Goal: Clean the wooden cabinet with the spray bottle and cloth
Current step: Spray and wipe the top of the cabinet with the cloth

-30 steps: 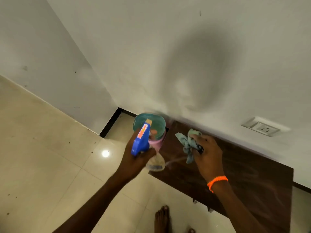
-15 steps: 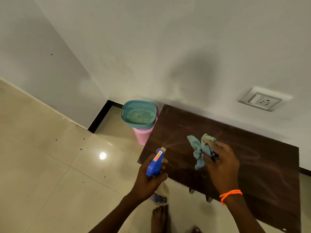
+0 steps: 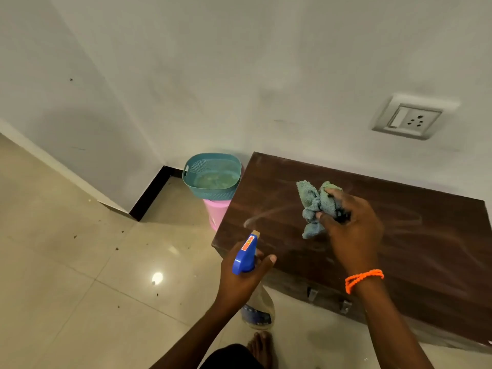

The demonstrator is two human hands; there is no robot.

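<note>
Wooden cabinet [image 3: 372,249]: dark brown, low, set against the white wall, its top seen from above. Faint pale streaks and smears cross the top. Two small metal fittings show on its front face below the near edge.

Left hand [image 3: 243,280]: closed around the neck of the spray bottle [image 3: 249,258], thumb out to the right. Bottle has a blue trigger head with an orange label; nozzle points toward the cabinet's near-left corner. Clear body hangs below the hand, over the floor, just off the cabinet's left front. A thin haze of spray shows over the top near that corner.

Right hand [image 3: 351,225]: fingers curled shut on the cloth [image 3: 315,206], a bunched pale teal-grey rag. Hand sits over the left-centre part of the cabinet top. Cannot tell whether the cloth touches the wood. Orange bracelet [image 3: 363,278] on the right wrist.

Teal basket [image 3: 213,175]: perforated walls, sitting on top of a pink container [image 3: 217,214], just beside the cabinet's far-left corner, by the wall.

Wall socket [image 3: 410,119]: white plate on the wall above the cabinet's far edge.

Floor [image 3: 80,288]: glossy beige tile, scattered dark specks, one bright light reflection. A bare foot [image 3: 262,347] shows at the bottom of the view.
</note>
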